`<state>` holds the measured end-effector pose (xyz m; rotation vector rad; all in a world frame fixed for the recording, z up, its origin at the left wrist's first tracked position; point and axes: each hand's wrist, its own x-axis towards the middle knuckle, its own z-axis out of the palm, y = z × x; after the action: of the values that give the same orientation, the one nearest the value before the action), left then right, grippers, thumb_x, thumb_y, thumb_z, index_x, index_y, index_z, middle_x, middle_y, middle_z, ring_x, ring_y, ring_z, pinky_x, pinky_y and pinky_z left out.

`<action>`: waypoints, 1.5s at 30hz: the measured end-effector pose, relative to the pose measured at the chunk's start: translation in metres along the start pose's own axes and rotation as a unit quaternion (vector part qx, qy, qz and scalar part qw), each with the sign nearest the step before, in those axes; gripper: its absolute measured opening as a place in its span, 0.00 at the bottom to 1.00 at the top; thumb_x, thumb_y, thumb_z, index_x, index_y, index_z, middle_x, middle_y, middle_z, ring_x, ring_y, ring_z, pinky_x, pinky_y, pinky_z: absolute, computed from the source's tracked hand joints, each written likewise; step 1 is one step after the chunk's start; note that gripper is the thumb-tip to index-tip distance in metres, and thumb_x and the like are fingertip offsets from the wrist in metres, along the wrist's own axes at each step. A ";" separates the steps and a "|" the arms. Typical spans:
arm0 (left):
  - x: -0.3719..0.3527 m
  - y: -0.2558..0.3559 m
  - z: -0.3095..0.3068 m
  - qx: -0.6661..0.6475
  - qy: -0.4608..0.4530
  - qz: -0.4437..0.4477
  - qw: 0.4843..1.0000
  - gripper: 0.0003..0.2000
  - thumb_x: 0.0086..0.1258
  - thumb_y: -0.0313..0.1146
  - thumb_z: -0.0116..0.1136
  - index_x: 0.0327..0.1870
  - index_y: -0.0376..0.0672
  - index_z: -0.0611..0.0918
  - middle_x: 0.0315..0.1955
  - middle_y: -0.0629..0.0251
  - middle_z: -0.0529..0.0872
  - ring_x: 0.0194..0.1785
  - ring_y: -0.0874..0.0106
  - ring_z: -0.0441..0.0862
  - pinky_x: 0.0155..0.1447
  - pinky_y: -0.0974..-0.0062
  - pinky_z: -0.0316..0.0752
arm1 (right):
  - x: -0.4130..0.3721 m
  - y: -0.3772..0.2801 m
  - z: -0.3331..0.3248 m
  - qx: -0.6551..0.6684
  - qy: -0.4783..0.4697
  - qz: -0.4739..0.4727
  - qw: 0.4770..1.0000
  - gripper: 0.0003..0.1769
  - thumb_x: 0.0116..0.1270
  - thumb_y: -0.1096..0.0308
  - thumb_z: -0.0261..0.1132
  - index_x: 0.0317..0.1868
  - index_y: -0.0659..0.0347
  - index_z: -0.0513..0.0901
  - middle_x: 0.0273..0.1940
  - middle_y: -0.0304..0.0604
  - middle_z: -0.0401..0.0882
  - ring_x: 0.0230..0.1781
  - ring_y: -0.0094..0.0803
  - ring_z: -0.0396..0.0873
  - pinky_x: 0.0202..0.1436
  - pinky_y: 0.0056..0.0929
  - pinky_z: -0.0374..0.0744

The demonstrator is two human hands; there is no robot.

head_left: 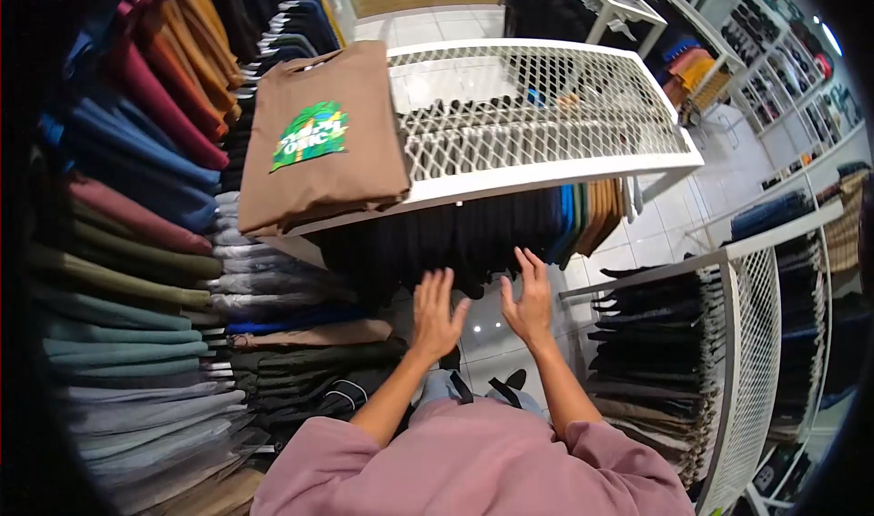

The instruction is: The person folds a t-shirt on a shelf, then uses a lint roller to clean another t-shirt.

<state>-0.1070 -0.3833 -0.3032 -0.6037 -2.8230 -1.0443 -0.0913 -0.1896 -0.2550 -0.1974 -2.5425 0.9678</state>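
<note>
Both of my hands are held out in front of me, apart and with nothing in them. My left hand [437, 313] has its fingers stretched upward and its thumb out. Level with it, my right hand [528, 296] is spread the same way. Just beyond them hangs a row of dark garments [428, 243] under a white mesh-top rack [546, 163]. A folded brown T-shirt [364, 106] with a green palm-tree print lies on the rack's left end, farther off than either hand.
Shirts of many colours [127, 270] hang along the left side, close to my arm. On the right stands another white mesh rack [751, 352] with dark clothes [646, 334]. White floor tiles [487, 334] show between my arms. More racks and shelves [783, 79] stand at the back right.
</note>
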 end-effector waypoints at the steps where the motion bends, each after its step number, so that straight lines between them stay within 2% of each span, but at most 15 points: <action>1: -0.002 0.013 0.013 -0.021 -0.036 0.011 0.999 0.33 0.76 0.44 0.57 0.76 0.36 0.66 0.72 0.42 0.69 0.78 0.45 0.61 0.80 0.52 0.54 | -0.010 0.022 -0.008 -0.011 0.017 -0.001 1.000 0.28 0.66 0.71 0.67 0.67 0.63 0.76 0.63 0.59 0.74 0.63 0.56 0.75 0.66 0.44 0.75; 4: -0.004 0.042 0.048 -0.034 -0.113 0.041 0.992 0.33 0.76 0.47 0.57 0.77 0.38 0.66 0.70 0.43 0.72 0.76 0.47 0.64 0.79 0.55 0.57 | -0.040 0.077 -0.033 -0.017 0.018 0.074 0.997 0.25 0.66 0.71 0.66 0.64 0.63 0.79 0.62 0.58 0.75 0.61 0.57 0.76 0.65 0.46 0.75; 7: 0.000 0.064 0.086 -0.054 -0.155 0.065 0.984 0.32 0.77 0.47 0.56 0.76 0.39 0.67 0.69 0.43 0.73 0.75 0.47 0.66 0.77 0.53 0.59 | -0.060 0.117 -0.055 0.009 0.025 0.124 0.992 0.20 0.65 0.71 0.66 0.58 0.62 0.82 0.56 0.55 0.77 0.58 0.53 0.78 0.62 0.43 0.77; 12: 0.014 0.114 0.134 -0.035 -0.177 0.094 0.979 0.31 0.76 0.46 0.57 0.74 0.37 0.69 0.66 0.45 0.77 0.71 0.47 0.71 0.75 0.54 0.64 | -0.070 0.173 -0.086 0.053 0.043 0.166 0.984 0.18 0.64 0.72 0.67 0.55 0.61 0.84 0.51 0.51 0.80 0.52 0.47 0.81 0.57 0.40 0.79; 15: 0.017 0.149 0.157 -0.023 -0.183 0.102 0.978 0.30 0.76 0.46 0.57 0.73 0.38 0.70 0.64 0.46 0.78 0.70 0.47 0.72 0.74 0.55 0.65 | -0.064 0.214 -0.096 0.083 0.062 0.146 0.984 0.16 0.64 0.71 0.68 0.53 0.59 0.85 0.45 0.49 0.80 0.44 0.43 0.81 0.50 0.40 0.80; 18: 0.022 0.179 0.181 -0.016 -0.187 0.113 0.976 0.29 0.76 0.46 0.58 0.73 0.39 0.70 0.63 0.44 0.78 0.68 0.47 0.73 0.73 0.56 0.67 | -0.046 0.241 -0.112 0.111 0.062 0.150 0.980 0.15 0.65 0.71 0.67 0.52 0.60 0.85 0.45 0.49 0.80 0.43 0.44 0.82 0.50 0.39 0.80; 20: 0.029 0.194 0.194 -0.018 -0.189 0.115 0.975 0.29 0.76 0.45 0.58 0.73 0.39 0.71 0.62 0.42 0.78 0.68 0.46 0.73 0.72 0.57 0.68 | -0.031 0.268 -0.115 0.097 0.071 0.120 0.985 0.15 0.66 0.71 0.68 0.53 0.60 0.85 0.47 0.50 0.83 0.41 0.42 0.86 0.47 0.36 0.83; 23: 0.049 0.211 0.209 -0.021 -0.197 0.119 0.973 0.28 0.76 0.45 0.58 0.72 0.39 0.71 0.60 0.43 0.79 0.66 0.48 0.75 0.71 0.56 0.69 | -0.006 0.288 -0.126 0.103 0.084 0.103 0.986 0.13 0.66 0.71 0.67 0.50 0.62 0.86 0.43 0.50 0.85 0.38 0.41 0.87 0.45 0.36 0.83; 28: 0.101 0.212 0.239 -0.011 -0.155 0.184 0.970 0.26 0.76 0.43 0.58 0.70 0.39 0.73 0.57 0.46 0.81 0.64 0.49 0.76 0.69 0.58 0.70 | 0.042 0.308 -0.135 0.100 0.056 0.139 0.984 0.12 0.67 0.69 0.65 0.49 0.62 0.86 0.44 0.53 0.85 0.46 0.49 0.84 0.52 0.42 0.81; 31: 0.148 0.210 0.250 0.009 -0.155 0.187 0.970 0.24 0.76 0.42 0.57 0.68 0.39 0.74 0.56 0.47 0.81 0.62 0.49 0.77 0.67 0.57 0.72 | 0.076 0.326 -0.121 0.084 0.086 0.089 0.989 0.13 0.66 0.69 0.64 0.49 0.64 0.85 0.44 0.56 0.85 0.48 0.54 0.83 0.55 0.46 0.80; 33: 0.180 0.206 0.260 0.034 -0.155 0.183 0.970 0.22 0.76 0.42 0.55 0.66 0.40 0.76 0.56 0.47 0.82 0.61 0.48 0.78 0.66 0.57 0.74 | 0.100 0.337 -0.112 0.053 0.063 0.094 0.992 0.13 0.65 0.70 0.64 0.49 0.64 0.85 0.45 0.57 0.85 0.48 0.55 0.82 0.55 0.46 0.80; 37: 0.240 0.207 0.272 0.080 -0.214 0.174 0.958 0.21 0.75 0.38 0.55 0.66 0.41 0.76 0.62 0.46 0.79 0.68 0.50 0.74 0.72 0.55 0.68 | 0.135 0.347 -0.106 0.018 0.069 0.087 0.994 0.14 0.64 0.70 0.63 0.48 0.65 0.84 0.46 0.60 0.85 0.49 0.58 0.82 0.55 0.48 0.80; 38: 0.248 0.203 0.282 0.075 -0.164 0.198 0.963 0.21 0.74 0.37 0.56 0.66 0.41 0.77 0.63 0.46 0.78 0.71 0.50 0.71 0.75 0.54 0.64 | 0.142 0.349 -0.106 0.004 0.079 0.096 0.992 0.14 0.64 0.70 0.62 0.48 0.66 0.84 0.46 0.60 0.85 0.49 0.57 0.82 0.55 0.48 0.80; 39: 0.255 0.201 0.287 0.069 -0.113 0.222 0.966 0.21 0.72 0.35 0.56 0.65 0.41 0.77 0.65 0.47 0.76 0.73 0.50 0.68 0.77 0.53 0.60 | 0.146 0.355 -0.102 0.002 0.117 0.040 0.992 0.14 0.65 0.70 0.61 0.49 0.65 0.84 0.44 0.60 0.86 0.47 0.57 0.83 0.54 0.49 0.80; 45: 0.281 0.177 0.303 0.101 -0.040 0.307 0.946 0.22 0.68 0.33 0.62 0.64 0.43 0.79 0.67 0.50 0.74 0.77 0.50 0.62 0.79 0.46 0.54 | 0.163 0.365 -0.086 -0.099 0.032 0.114 0.988 0.16 0.68 0.68 0.61 0.53 0.67 0.82 0.45 0.60 0.86 0.46 0.56 0.84 0.55 0.46 0.81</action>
<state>-0.2766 0.0270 -0.3715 -1.3962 -2.4657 -0.6134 -0.2072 0.1804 -0.3856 -0.5770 -2.5949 0.7726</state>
